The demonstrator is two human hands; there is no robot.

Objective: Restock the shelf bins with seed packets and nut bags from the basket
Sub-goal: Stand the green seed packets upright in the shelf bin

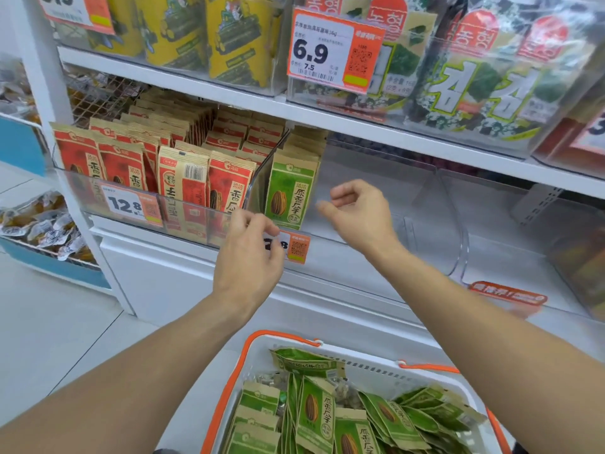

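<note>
Head view: open bin room right of the green seed packets [289, 188]; more fill my basket [229, 381] below. Left hand [250, 260] and right hand [358, 208] hover at the bin's clear front edge, loosely curled, holding nothing.

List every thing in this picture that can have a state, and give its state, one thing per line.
Left hand: fingers loosely curled, holding nothing.
Right hand: loosely curled, holding nothing.
Basket: holds many green seed packets.
Green packet bin: mostly unfilled.
Red packet bin: well stocked.

The left hand [248, 257] is covering part of the price tag [293, 246], so its number is not readable. The bottom edge is cutting off the basket [229, 388].
</note>
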